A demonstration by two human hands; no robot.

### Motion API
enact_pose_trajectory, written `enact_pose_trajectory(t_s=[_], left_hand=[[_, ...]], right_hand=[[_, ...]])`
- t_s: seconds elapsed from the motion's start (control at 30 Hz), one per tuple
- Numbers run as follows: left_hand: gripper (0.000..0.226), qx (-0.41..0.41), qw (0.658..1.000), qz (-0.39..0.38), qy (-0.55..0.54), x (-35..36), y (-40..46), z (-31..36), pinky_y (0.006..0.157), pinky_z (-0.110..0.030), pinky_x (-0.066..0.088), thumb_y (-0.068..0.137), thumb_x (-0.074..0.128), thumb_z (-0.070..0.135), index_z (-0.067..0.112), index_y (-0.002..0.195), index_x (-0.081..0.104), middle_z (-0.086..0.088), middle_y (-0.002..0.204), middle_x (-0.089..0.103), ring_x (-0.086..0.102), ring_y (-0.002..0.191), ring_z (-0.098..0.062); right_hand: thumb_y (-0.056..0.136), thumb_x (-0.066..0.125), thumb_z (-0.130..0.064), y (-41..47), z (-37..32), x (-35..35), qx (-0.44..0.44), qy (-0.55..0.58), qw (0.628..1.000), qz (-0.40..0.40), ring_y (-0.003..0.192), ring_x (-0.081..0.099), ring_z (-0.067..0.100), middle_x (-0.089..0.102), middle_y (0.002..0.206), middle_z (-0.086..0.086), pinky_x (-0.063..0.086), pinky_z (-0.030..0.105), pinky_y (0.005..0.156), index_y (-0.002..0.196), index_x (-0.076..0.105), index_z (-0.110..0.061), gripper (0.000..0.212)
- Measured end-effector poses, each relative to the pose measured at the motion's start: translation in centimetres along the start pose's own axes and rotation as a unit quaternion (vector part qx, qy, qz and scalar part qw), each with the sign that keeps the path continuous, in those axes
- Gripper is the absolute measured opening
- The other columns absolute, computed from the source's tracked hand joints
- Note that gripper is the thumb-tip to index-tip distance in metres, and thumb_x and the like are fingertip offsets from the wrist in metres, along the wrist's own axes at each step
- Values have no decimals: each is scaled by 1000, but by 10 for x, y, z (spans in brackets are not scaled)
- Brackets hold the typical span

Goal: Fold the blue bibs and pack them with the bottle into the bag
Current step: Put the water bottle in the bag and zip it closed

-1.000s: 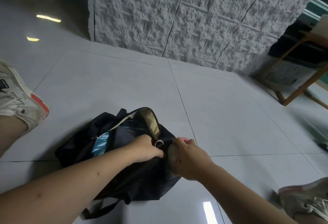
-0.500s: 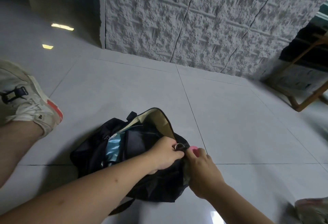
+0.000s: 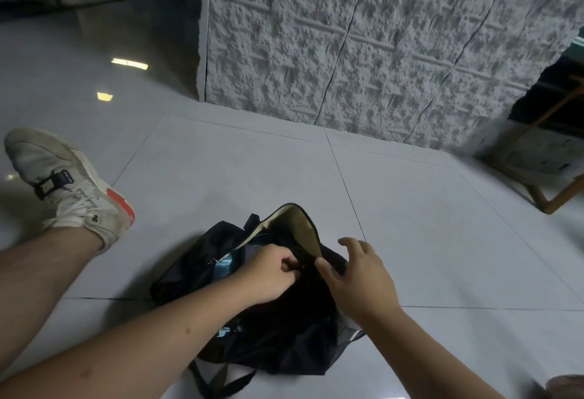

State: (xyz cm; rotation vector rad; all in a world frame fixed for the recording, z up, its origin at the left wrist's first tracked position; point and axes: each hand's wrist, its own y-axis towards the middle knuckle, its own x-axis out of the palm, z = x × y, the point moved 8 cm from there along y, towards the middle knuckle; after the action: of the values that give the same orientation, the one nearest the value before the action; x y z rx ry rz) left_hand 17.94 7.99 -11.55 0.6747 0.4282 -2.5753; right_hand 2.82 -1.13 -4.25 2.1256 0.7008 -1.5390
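A black bag (image 3: 284,335) lies on the grey tiled floor in front of me, its beige-lined flap (image 3: 300,228) raised at the far side. Blue fabric (image 3: 226,264) shows inside the opening at the left. My left hand (image 3: 271,272) is closed in a pinch on the bag's rim near the opening. My right hand (image 3: 357,275) hovers at the bag's right edge with fingers spread, thumb touching the black fabric. The bottle is not visible.
My left leg and white sneaker (image 3: 72,190) rest on the floor at the left. A textured grey wall panel (image 3: 379,51) stands behind. A wooden frame (image 3: 556,196) sits at the right. A second shoe (image 3: 568,386) peeks in at the bottom right.
My right hand has let go of the bag's edge and opened its fingers. The pink item seen by it earlier is out of sight. The left hand keeps its pinch.
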Motion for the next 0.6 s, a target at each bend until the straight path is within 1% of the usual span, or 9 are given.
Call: enact_pose_trajectory(t_s=[0.1, 0.17, 0.2, 0.27, 0.33, 0.4, 0.47, 0.53, 0.6], left_hand=[[15, 36, 976, 136, 167, -49, -13, -13, 68, -26, 52, 89, 75, 33, 31, 83, 62, 13, 81, 64, 62, 77, -5], [19, 53, 940, 217, 257, -78, -24, -20, 71, -30, 48, 87, 76, 36, 28, 91, 60, 9, 94, 59, 59, 92, -15], [27, 33, 926, 231, 297, -90, -29, -29, 77, -33, 48, 86, 76, 40, 25, 101, 59, 4, 102, 58, 57, 102, -20], [49, -44, 908, 217, 356, -109, -33, -55, 85, -35, 50, 86, 72, 54, 21, 116, 52, -3, 116, 55, 52, 114, -25], [53, -82, 912, 192, 353, -117, -34, -75, 82, -35, 52, 86, 66, 61, 21, 118, 51, -4, 114, 59, 56, 109, -26], [37, -78, 933, 163, 313, -116, -31, -84, 73, -34, 52, 88, 64, 52, 23, 110, 56, 1, 100, 64, 62, 93, -24], [21, -66, 939, 139, 306, -112, -27, -81, 70, -33, 52, 88, 62, 41, 22, 96, 59, 2, 90, 64, 61, 80, -23], [13, -66, 933, 122, 331, -110, -24, -79, 66, -32, 51, 88, 61, 33, 21, 86, 58, 2, 84, 61, 58, 74, -23], [13, -70, 932, 110, 339, -110, -21, -80, 62, -31, 47, 87, 60, 24, 19, 79, 52, 1, 80, 57, 59, 72, -24]], right_hand=[[87, 52, -73, -2, -24, 11, -27, -79, 996, -21, 119, 53, 23, 57, 128, -1, 48, 37, 98, 139, 47, -28, 68], [87, 51, -70, -3, -34, 18, -43, -150, 987, -27, 113, 54, 25, 61, 119, 0, 45, 39, 96, 134, 49, -27, 64], [87, 51, -68, -2, -37, 22, -40, -176, 983, -30, 111, 55, 26, 63, 117, 0, 44, 41, 95, 131, 49, -26, 60], [89, 51, -64, -1, -37, 27, -15, -200, 979, -42, 109, 57, 26, 65, 113, -1, 39, 44, 91, 123, 47, -24, 52], [91, 55, -56, 2, -37, 29, 1, -215, 975, -59, 105, 61, 25, 62, 109, -2, 35, 43, 88, 116, 43, -22, 44], [90, 58, -37, 5, -38, 32, 4, -226, 971, -84, 100, 65, 26, 58, 109, -1, 32, 41, 85, 116, 42, -21, 35], [89, 56, -22, 9, -37, 33, 1, -239, 965, -111, 94, 65, 27, 55, 109, 2, 33, 37, 82, 121, 43, -19, 35], [89, 55, -15, 12, -35, 32, -8, -233, 965, -120, 83, 58, 28, 48, 101, 2, 36, 34, 78, 123, 46, -18, 35], [88, 55, -12, 15, -31, 29, -9, -226, 967, -118, 78, 53, 27, 43, 95, 1, 39, 34, 75, 121, 49, -18, 34]])
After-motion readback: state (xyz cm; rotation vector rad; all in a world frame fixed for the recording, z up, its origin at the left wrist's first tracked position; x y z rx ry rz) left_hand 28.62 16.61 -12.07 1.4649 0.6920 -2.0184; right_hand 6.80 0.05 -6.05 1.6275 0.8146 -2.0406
